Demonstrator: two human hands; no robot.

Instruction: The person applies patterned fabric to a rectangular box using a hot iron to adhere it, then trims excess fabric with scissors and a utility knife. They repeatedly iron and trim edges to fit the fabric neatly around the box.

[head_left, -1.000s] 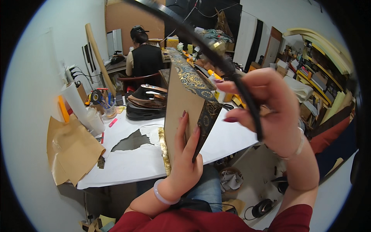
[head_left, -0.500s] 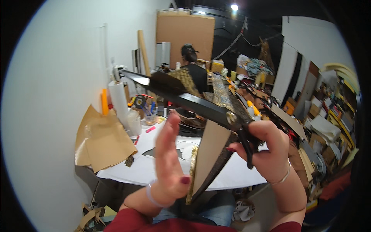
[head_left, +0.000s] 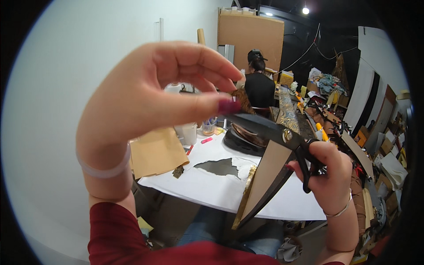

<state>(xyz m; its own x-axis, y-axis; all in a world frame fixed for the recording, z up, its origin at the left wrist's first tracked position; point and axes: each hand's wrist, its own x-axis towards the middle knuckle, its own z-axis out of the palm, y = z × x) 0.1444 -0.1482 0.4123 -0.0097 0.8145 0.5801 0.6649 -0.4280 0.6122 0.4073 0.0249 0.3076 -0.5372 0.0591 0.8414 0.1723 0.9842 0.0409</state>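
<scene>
My right hand (head_left: 329,170) grips black-handled scissors (head_left: 269,128), its fingers in the handle loops and the blades pointing left. My left hand (head_left: 176,81) is raised high, fingers curved over and apart from the thumb. Its thumb overlaps the blade end, so the scissors' tips are hidden, and contact is unclear. Beside its fingertips shows a brownish patterned piece (head_left: 242,97), partly covered. Below the scissors, a tapering beige panel (head_left: 266,176) with a gold strip along one side and a dark edge on the other slants over the table's front edge.
The white tabletop (head_left: 212,187) has a torn dark patch (head_left: 218,167). Tan sheets (head_left: 159,152) hang at its left, near a pink marker (head_left: 206,140) and a cup of tools (head_left: 207,126). A person (head_left: 259,86) sits beyond. Piled materials (head_left: 366,154) crowd the right.
My left hand has risen from beside the panel to the blade end, its fingers bending from straight to curved. The view has turned left, and my right hand still holds the scissors.
</scene>
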